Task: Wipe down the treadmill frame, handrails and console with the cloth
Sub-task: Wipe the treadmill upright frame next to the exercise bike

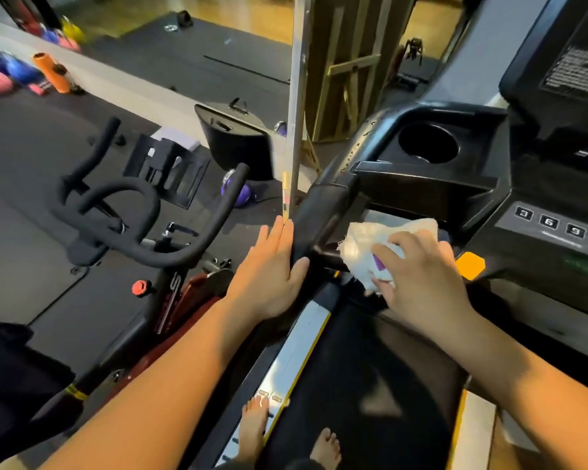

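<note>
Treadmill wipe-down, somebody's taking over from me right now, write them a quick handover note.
Left hand: fingers straight, resting flat against the outer side of the left handrail.
Right hand: holds the white cloth at the inner side of that handrail, below the cup holder.
Done: cannot tell from this view which surfaces are already wiped.
Left: finish this handrail, then check the console, other handrail and frame.

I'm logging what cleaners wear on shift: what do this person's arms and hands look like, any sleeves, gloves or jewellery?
Both forearms are bare as far as the view reaches: no sleeves show. The left hand and the right hand wear no gloves, and no rings, watch or wristband can be seen. Nails look short and unpainted.
</note>
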The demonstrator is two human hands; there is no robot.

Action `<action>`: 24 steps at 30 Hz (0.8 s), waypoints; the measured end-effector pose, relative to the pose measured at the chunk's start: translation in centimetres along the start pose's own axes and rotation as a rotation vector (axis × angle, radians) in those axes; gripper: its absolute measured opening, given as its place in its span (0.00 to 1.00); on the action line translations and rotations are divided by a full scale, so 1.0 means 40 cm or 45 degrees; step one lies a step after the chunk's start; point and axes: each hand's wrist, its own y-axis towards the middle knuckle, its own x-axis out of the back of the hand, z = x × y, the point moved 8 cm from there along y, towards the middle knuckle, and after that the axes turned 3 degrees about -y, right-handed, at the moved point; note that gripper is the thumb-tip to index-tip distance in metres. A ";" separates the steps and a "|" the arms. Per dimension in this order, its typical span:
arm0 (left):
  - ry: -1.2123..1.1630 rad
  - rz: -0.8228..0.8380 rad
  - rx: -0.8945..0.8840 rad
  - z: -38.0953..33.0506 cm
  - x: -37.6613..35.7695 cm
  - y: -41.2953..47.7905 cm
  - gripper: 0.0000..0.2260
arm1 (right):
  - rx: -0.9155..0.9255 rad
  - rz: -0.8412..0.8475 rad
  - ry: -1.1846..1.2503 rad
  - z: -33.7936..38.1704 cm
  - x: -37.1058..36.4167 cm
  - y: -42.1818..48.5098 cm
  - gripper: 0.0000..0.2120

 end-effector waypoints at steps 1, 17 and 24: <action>-0.007 -0.012 -0.006 0.002 0.000 0.002 0.32 | -0.012 0.026 -0.040 0.017 -0.012 0.014 0.28; -0.015 -0.037 -0.010 -0.007 0.012 -0.006 0.31 | -0.078 -0.049 -0.058 -0.036 -0.011 -0.014 0.10; -0.054 -0.054 0.029 0.001 0.009 -0.010 0.31 | 0.016 0.036 0.152 0.146 -0.050 0.072 0.09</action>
